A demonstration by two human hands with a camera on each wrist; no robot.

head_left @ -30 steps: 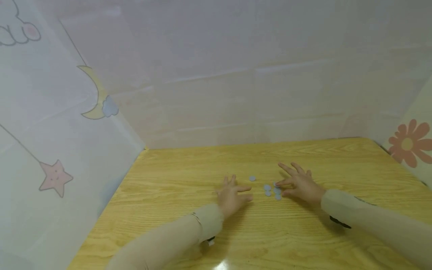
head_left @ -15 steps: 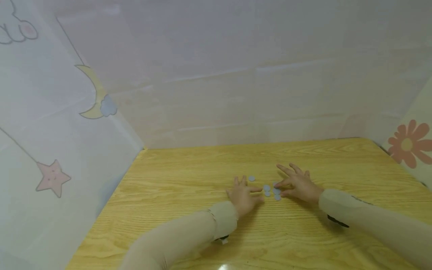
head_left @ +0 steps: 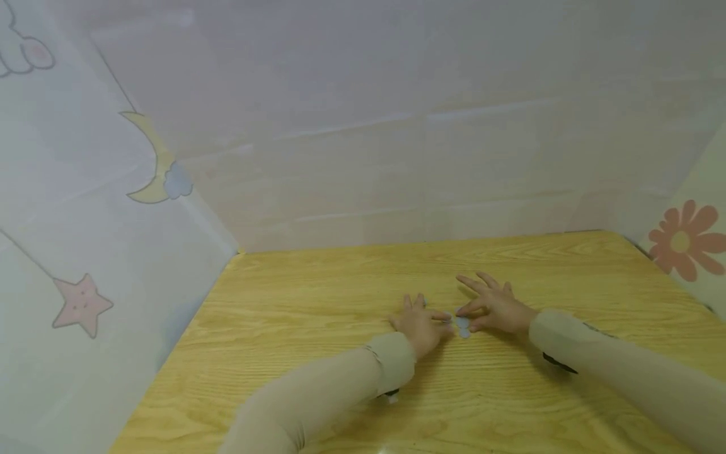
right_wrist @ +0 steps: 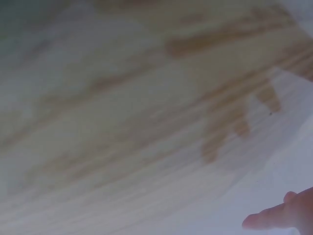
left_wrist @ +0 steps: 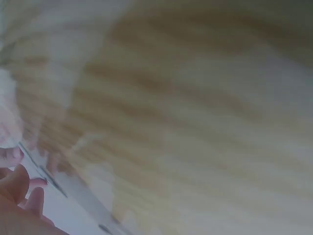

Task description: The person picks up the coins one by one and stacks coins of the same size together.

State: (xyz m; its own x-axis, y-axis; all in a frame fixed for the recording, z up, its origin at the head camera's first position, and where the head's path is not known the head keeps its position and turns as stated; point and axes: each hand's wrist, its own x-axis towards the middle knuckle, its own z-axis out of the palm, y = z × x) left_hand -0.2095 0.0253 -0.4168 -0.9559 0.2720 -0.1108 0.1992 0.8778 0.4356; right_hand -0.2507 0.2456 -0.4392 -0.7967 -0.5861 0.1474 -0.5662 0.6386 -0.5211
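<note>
Several small, flat, grey-blue round discs (head_left: 462,322) lie on the wooden table between the two hands in the head view. My left hand (head_left: 418,328) reaches in from the left with fingers spread, its index finger and thumb over the left pair of discs. Part of a disc (head_left: 447,316) shows past that index fingertip. From the right, my right hand (head_left: 498,311) has its index fingertip and thumb at the right-hand group, partly covering it. A lone disc (head_left: 424,302) is mostly hidden behind the left fingers. Thin discs (left_wrist: 54,182) appear edge-on beside the left fingers in the left wrist view.
The wood-grain table (head_left: 317,284) meets a pale wall sheet (head_left: 363,157) at its back edge. Side sheets carry a moon (head_left: 150,157), a star (head_left: 82,306) and a flower (head_left: 683,243). Both wrist views mostly show the blurred, shiny tabletop.
My left hand has moved right, up to the left pair of discs, and its fingers now hide most of the lone disc. My right hand stays at its discs, nearly still.
</note>
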